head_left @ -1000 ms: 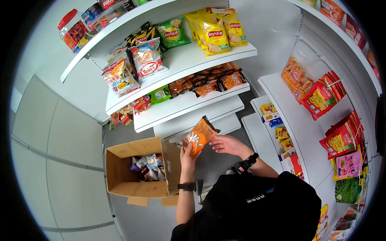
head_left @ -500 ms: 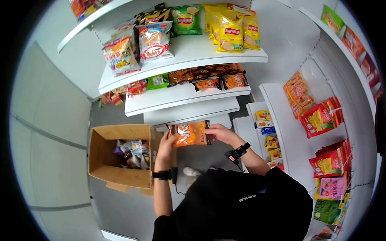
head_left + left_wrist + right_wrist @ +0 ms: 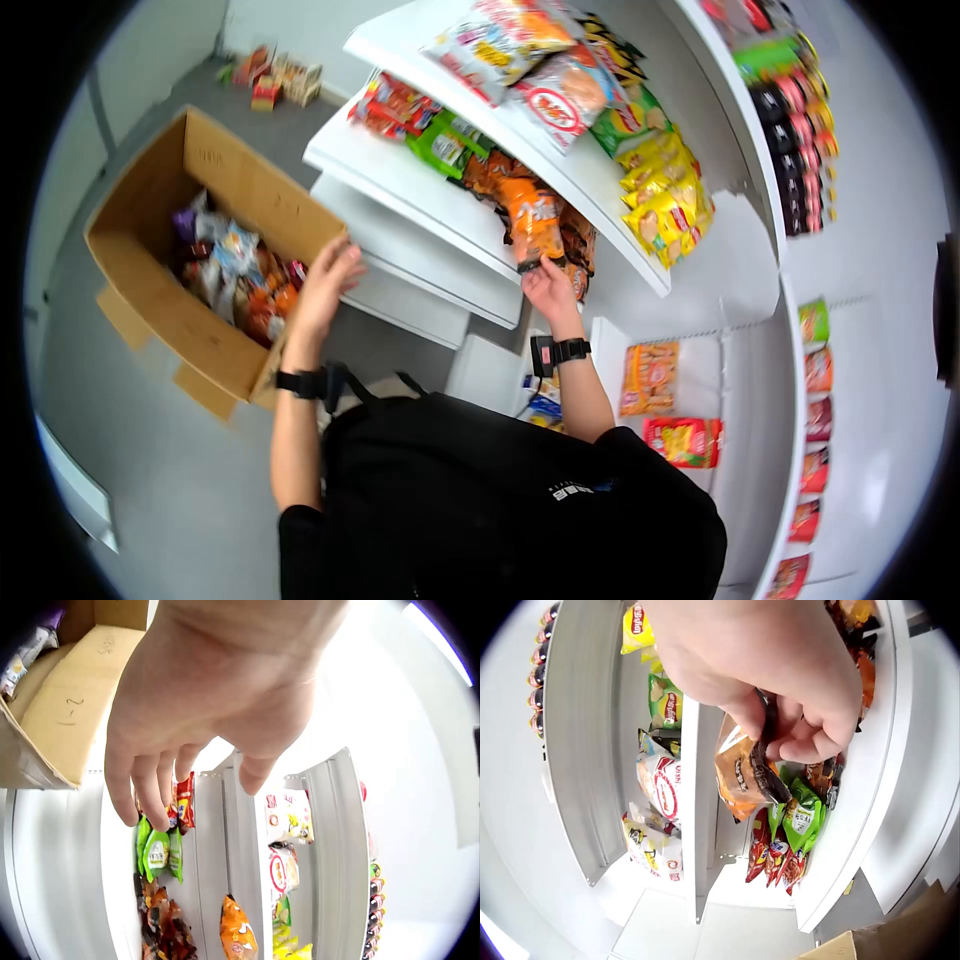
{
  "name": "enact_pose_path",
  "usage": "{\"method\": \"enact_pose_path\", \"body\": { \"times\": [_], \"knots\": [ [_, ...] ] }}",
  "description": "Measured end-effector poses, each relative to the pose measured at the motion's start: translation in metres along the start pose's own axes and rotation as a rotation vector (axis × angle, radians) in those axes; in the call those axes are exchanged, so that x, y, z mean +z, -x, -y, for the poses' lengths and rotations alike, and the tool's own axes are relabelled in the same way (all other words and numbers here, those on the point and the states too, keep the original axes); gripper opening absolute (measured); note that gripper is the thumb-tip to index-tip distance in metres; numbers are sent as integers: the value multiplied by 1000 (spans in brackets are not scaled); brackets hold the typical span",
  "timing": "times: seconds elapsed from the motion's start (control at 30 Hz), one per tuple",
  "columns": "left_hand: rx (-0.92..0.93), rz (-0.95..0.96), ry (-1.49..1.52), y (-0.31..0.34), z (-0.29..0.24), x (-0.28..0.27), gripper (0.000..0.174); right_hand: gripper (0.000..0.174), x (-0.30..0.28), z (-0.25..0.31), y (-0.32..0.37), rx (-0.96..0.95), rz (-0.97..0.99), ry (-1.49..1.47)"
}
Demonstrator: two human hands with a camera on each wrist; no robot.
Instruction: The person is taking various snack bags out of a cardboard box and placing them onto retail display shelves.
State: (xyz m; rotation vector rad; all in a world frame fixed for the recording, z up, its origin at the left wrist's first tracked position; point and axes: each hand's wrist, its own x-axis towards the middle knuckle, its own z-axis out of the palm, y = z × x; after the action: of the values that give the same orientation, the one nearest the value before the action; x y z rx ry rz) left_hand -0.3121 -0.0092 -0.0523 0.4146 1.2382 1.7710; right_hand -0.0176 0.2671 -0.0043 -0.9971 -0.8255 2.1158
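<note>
My right hand (image 3: 552, 290) pinches the dark end of an orange snack bag (image 3: 534, 218) over the lower shelf, in front of the row of orange-and-black bags. In the right wrist view, thumb and fingers of the right hand (image 3: 780, 682) grip the edge of that bag (image 3: 742, 771), beside green bags (image 3: 801, 817). My left hand (image 3: 322, 290) is beside the near right edge of the cardboard box (image 3: 265, 195) and holds nothing. The left wrist view has the left hand (image 3: 202, 712) with fingers loosely extended, and the orange bag (image 3: 237, 930) away from it.
Mixed snack packets (image 3: 238, 255) lie inside the box. White and yellow chip bags (image 3: 668, 205) stand on the upper shelf (image 3: 420, 45), which overhangs the lower one. More packs (image 3: 682, 440) hang at the right. Small packets (image 3: 268, 88) are on the floor behind the box.
The left hand has let go of the orange bag and moved left to the box. The right hand has carried the bag forward to the lower shelf. The head view has swung left.
</note>
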Motion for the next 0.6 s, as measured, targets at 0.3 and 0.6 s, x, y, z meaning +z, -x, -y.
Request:
{"method": "enact_pose_path", "body": {
  "times": [0.3,0.6],
  "knots": [
    [8,-242,134,48,47,-69,44,26,-17,60,-118,28,-327,-143],
    [18,-470,334,101,117,-52,44,25,-40,93,-200,-6,-468,-57]
  ]
}}
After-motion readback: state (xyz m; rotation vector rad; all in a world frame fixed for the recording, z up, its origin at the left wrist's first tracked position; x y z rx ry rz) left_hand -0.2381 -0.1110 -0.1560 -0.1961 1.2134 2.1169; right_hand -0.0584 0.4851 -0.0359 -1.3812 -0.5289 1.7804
